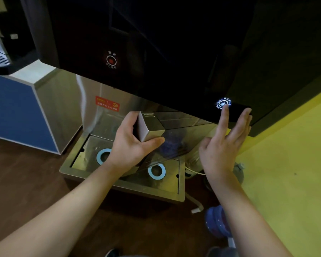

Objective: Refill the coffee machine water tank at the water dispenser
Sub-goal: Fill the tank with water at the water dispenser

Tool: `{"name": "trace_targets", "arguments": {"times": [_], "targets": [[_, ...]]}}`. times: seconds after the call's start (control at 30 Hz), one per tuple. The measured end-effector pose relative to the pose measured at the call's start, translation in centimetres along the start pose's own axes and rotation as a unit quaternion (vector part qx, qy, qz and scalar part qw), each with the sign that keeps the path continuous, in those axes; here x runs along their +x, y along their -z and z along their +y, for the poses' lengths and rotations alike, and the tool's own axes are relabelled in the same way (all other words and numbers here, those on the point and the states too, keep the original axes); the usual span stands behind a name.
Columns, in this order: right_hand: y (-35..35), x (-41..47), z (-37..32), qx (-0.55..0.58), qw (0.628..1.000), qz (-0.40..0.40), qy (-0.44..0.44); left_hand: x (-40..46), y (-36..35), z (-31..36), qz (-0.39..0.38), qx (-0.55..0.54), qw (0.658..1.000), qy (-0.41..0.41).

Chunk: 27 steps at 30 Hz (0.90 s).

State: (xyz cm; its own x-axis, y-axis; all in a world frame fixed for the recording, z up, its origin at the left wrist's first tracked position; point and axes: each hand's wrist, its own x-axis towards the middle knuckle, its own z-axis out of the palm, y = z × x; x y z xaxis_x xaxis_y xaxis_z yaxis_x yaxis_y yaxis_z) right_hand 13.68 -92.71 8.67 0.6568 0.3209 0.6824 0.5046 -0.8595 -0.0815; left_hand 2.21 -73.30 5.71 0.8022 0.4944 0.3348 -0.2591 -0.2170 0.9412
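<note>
Grey-lidded tank clamped in left hand grip: thumb along near lower edge of lid, fingers curled round far corner. Tank tilted, clear smoked body angled down to the right, held under black front panel of dispenser, above steel drip tray. Tank not touching tray, as far as can be told. Water level inside: cannot tell.

Right hand grip apart, fingers straight and spread, holding nothing. Index fingertip on lit white button at lower right of panel; other fingers lying against panel's bottom edge. Palm turned left, just beside tank's right end.

Red button with Chinese characters higher up on panel, left of centre, well apart from both hands. Red warning sticker on steel back wall beneath panel, left of tank.

Two blue-white rings in tray: one under tank's lower end, one left of left wrist, partly hidden by it.

Wood-brown floor around tray. Yellow wall to the right. Blue-sided cabinet to the left, pale top. Blue bottle on floor below right forearm, partly covered. White hose beside tray's right corner.
</note>
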Motion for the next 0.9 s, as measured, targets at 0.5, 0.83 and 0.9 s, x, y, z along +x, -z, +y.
{"name": "trace_targets", "arguments": {"times": [0.5, 0.83, 0.9], "targets": [[-0.3, 0.06, -0.23, -0.002, 1.0, 0.009, -0.004, 0.11, -0.05, -0.23, -0.012, -0.006, 1.0, 0.0], [-0.3, 0.15, -0.37, -0.008, 1.0, -0.002, -0.01, 0.17, -0.13, -0.38, -0.012, -0.015, 1.0, 0.007], [-0.28, 0.15, -0.34, -0.011, 1.0, -0.007, -0.011, 0.14, -0.14, -0.4, -0.014, -0.014, 1.0, 0.005]]}}
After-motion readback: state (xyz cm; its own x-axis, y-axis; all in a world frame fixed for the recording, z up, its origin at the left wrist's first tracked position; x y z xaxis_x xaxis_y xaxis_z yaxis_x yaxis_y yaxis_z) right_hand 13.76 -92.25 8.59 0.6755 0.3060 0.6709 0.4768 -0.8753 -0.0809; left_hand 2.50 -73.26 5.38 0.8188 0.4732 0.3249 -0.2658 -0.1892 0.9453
